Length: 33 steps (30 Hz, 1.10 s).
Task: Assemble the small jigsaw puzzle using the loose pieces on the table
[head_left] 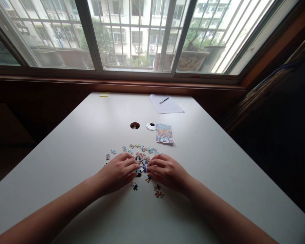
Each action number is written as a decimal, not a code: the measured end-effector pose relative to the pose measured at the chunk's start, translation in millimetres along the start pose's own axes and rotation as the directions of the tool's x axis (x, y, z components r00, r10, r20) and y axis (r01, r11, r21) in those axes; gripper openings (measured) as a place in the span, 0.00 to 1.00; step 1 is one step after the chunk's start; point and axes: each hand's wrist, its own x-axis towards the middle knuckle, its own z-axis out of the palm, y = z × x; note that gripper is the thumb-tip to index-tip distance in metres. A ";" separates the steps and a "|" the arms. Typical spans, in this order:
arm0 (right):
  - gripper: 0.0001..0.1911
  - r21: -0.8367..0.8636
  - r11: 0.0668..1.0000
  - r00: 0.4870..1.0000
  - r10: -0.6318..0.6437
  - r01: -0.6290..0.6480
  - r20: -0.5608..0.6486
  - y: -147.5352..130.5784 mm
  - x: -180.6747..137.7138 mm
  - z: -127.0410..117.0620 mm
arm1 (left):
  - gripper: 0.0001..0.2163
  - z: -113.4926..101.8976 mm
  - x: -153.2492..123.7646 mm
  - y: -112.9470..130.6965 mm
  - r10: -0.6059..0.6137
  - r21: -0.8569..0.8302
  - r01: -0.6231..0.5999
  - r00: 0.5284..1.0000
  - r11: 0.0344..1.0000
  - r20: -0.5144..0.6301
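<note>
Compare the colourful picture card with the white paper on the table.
The picture card is covered in a bright printed design, while the paper is mostly white. The paper is larger than the card. A dark pen rests on the paper, none on the card. The card lies nearer the puzzle pieces than the paper does. Both lie on the white table.

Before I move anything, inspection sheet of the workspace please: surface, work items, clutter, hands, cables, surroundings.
Surface: white table with a round hole.
Work items: jigsaw cluster between the hands, apparently partly joined; loose pieces around it; colourful printed sheet beyond.
Clutter: silver-and-black disc, papers with pen on top, yellow strips.
Hands: left and right, fingertips at opposite sides of the cluster; grip unclear.
Cables: nothing seen on the table.
Surroundings: barred window ahead, fabric at right.
</note>
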 end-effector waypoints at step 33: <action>0.08 -0.079 0.997 0.998 -0.021 0.026 0.065 -1.1 0.3 -4.9 | 0.05 23.3 17.4 14.1 0.101 0.236 -0.059 0.980 0.970 -0.169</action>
